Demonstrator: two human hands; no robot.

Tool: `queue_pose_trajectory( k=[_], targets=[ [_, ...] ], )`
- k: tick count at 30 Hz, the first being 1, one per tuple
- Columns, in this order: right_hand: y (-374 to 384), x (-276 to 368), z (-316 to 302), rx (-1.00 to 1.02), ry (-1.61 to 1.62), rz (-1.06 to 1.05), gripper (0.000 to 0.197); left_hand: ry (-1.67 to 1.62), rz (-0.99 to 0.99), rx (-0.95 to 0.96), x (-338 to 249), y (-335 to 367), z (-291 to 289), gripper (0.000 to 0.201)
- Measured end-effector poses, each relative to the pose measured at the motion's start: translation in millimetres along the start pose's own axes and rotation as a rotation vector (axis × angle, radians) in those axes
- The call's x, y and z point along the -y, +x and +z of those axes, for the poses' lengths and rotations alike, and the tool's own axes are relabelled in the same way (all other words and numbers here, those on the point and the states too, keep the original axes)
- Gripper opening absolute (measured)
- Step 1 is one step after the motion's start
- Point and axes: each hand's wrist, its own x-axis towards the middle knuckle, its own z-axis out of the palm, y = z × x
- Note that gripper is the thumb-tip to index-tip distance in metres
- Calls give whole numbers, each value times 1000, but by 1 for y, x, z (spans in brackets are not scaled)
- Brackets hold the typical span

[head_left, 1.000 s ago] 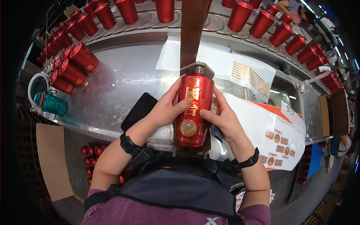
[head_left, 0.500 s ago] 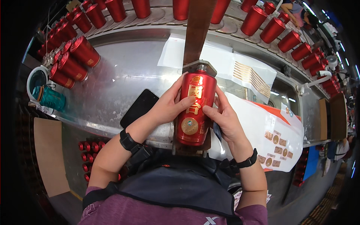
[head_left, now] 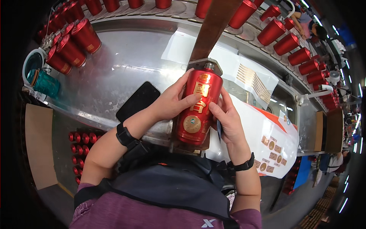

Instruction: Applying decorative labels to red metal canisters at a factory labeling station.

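A red bottle (head_left: 203, 114) with gold lettering and a round gold label lies on a narrow brown stand (head_left: 192, 147), its silvery neck pointing away from me. My left hand (head_left: 177, 100) holds its left side, thumb across the front. On the other side my right hand (head_left: 227, 119) wraps the bottle, its thumb near the lettering. Both hands' far fingers are partly hidden behind the bottle. A small dark flap shows beside the right palm; I cannot make out what it is. Left of my left forearm rests a black phone (head_left: 138, 102).
Sheets of gold labels (head_left: 272, 152) and gold strips (head_left: 253, 82) lie to the right. Red bottles (head_left: 85, 36) stand at the far left, near a teal water bottle (head_left: 45, 82). Beyond the metal table (head_left: 114, 72), a conveyor (head_left: 183, 9) carries more red bottles. A brown upright (head_left: 213, 30) rises behind the stand.
The view has turned and shifted slightly, so the bottle appears more tilted. Bottles on the conveyor show at different places. Both hands keep their hold on the red bottle.
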Motion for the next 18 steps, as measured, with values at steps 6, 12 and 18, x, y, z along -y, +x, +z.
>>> queue_pose_trajectory(
  k=[6,12,18],
  targets=[
    [1,4,-2,-15,9,10,77,-35,10,6,5,0,-2,88],
    [7,11,4,-67,8,31,72,-19,9,5,4,1,0,88],
    [6,7,-1,-59,28,25,70,19,24,-3,5,1,-1,87]
  ],
)
